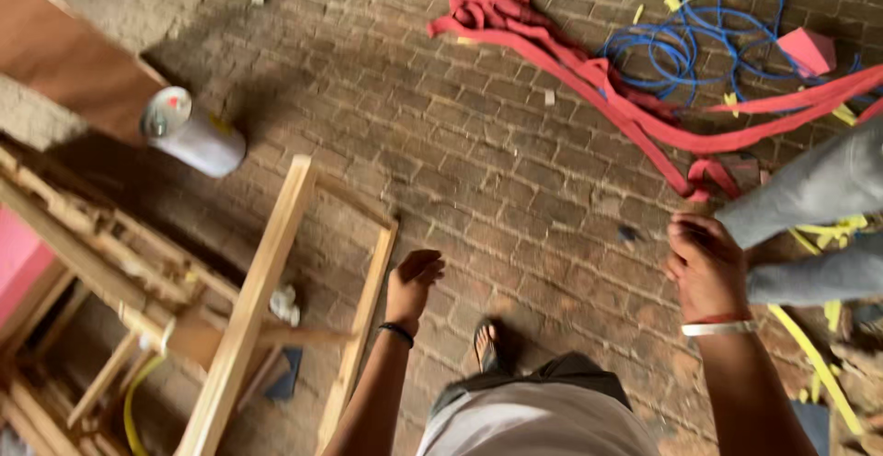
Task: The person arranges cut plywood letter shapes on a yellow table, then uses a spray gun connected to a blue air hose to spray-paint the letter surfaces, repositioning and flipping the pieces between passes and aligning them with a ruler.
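Left hand [414,283]: empty, fingers loosely curled and slightly apart, hanging just beside the top end of the wooden frame [276,300].
Right hand [706,267]: fingers curled together; whether they pinch anything cannot be told. White wristband [718,327] below it.
Wooden frame: lies on the brick floor [478,162], toward its left edge; long axis runs from near left to far right, slanted.
Relation: frame's right rail lies directly left of the left fingers, almost touching; left hand is the nearer, right hand well apart.
Surroundings: red strap [589,79] and blue cable [699,42] at the far right of the floor; grey can [193,134] at far left; another person's grey-clad leg [809,199] at right.
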Demonstrator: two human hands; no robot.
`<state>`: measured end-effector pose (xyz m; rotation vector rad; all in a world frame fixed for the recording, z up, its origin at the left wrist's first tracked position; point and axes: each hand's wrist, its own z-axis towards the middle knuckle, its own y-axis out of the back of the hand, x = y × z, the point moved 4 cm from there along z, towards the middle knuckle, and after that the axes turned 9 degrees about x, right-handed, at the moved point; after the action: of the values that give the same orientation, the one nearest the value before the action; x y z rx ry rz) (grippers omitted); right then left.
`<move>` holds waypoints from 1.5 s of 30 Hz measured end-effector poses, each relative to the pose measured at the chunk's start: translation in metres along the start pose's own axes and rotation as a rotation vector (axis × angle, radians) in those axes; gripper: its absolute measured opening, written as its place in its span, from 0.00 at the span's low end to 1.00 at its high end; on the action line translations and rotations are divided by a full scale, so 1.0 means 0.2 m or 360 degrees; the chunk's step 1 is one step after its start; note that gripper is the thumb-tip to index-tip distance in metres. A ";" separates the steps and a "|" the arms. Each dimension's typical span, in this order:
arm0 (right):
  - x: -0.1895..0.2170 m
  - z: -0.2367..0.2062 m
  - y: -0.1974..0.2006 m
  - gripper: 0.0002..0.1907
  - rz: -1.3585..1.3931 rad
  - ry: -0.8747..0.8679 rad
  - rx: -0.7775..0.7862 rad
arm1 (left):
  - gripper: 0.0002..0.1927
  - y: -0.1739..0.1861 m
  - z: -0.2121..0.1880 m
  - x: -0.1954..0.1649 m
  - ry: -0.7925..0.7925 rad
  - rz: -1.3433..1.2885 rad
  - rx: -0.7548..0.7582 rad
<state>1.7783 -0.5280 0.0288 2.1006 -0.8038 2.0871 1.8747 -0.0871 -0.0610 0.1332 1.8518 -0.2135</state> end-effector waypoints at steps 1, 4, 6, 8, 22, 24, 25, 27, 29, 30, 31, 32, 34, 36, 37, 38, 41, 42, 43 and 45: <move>0.03 0.17 0.01 0.07 0.0029 0.0035 -0.0030 | 0.12 -0.10 0.24 -0.12 -0.0082 -0.0006 0.0100; 0.05 0.59 0.13 0.05 0.0101 0.0062 -0.0185 | 0.10 -0.43 0.88 -0.40 -0.0243 0.0046 0.0401; 0.01 0.93 0.24 0.04 0.0151 0.0000 -0.0278 | 0.10 -0.69 1.31 -0.53 -0.0313 0.0173 0.0517; -0.01 1.28 0.38 0.03 0.0157 0.0069 -0.0410 | 0.11 -0.94 1.71 -0.61 -0.0398 0.0075 0.0502; 0.59 4.53 0.21 0.07 -0.0426 0.0070 0.0043 | 0.12 -1.35 3.94 -1.40 0.0080 0.0177 -0.0229; 0.58 4.96 0.29 0.06 -0.0406 0.0106 0.0034 | 0.12 -1.41 4.36 -1.41 0.0021 0.0112 -0.0208; 0.60 5.18 0.35 0.06 -0.0399 0.0141 0.0017 | 0.12 -1.47 4.61 -1.43 -0.0020 0.0075 -0.0182; 0.62 5.58 0.50 0.06 -0.0298 0.0186 -0.0076 | 0.11 -1.64 5.17 -1.51 -0.0113 -0.0027 -0.0078; 0.68 5.92 0.64 0.06 -0.0276 0.0208 -0.0285 | 0.11 -1.84 5.75 -1.66 -0.0144 -0.0035 0.0113; 0.71 6.07 0.70 0.05 -0.0302 0.0209 -0.0393 | 0.11 -1.97 6.01 -1.74 -0.0152 -0.0006 0.0204; 0.75 6.20 0.77 0.04 -0.0339 0.0195 -0.0488 | 0.11 -2.12 6.23 -1.81 -0.0149 0.0012 0.0278; 0.78 6.31 0.86 0.04 -0.0370 0.0167 -0.0558 | 0.11 -2.29 6.42 -1.88 -0.0204 0.0005 0.0410; 0.79 6.43 1.03 0.03 -0.0386 0.0134 -0.0706 | 0.10 -2.62 6.71 -2.01 -0.0348 0.0023 0.0684; 0.77 6.56 1.22 0.06 -0.0321 0.0118 -0.0869 | 0.09 -2.96 6.95 -2.11 -0.0370 0.0039 0.0944; 0.76 6.65 1.33 0.07 -0.0293 0.0110 -0.0950 | 0.09 -3.13 7.09 -2.17 -0.0378 0.0042 0.1075; 0.75 6.78 1.43 0.06 -0.0265 0.0132 -0.0998 | 0.09 -3.28 7.25 -2.23 -0.0380 0.0090 0.1121; 0.69 7.29 1.71 0.07 -0.0151 0.0181 -0.1110 | 0.10 -3.75 7.77 -2.38 -0.0403 0.0184 0.1240; 0.69 7.50 1.80 0.08 -0.0101 0.0183 -0.1124 | 0.10 -3.88 7.93 -2.44 -0.0416 0.0173 0.1268; 0.72 7.73 1.88 0.09 -0.0055 0.0183 -0.1129 | 0.11 -4.02 8.11 -2.51 -0.0429 0.0159 0.1287; 0.81 8.22 2.02 0.07 0.0099 0.0040 -0.1121 | 0.10 -4.23 8.46 -2.64 -0.0363 0.0198 0.1182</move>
<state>3.1012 -1.5921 -0.0608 1.6660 -1.3606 1.5138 3.4408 -1.2664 0.0433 0.7033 1.4549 -0.7891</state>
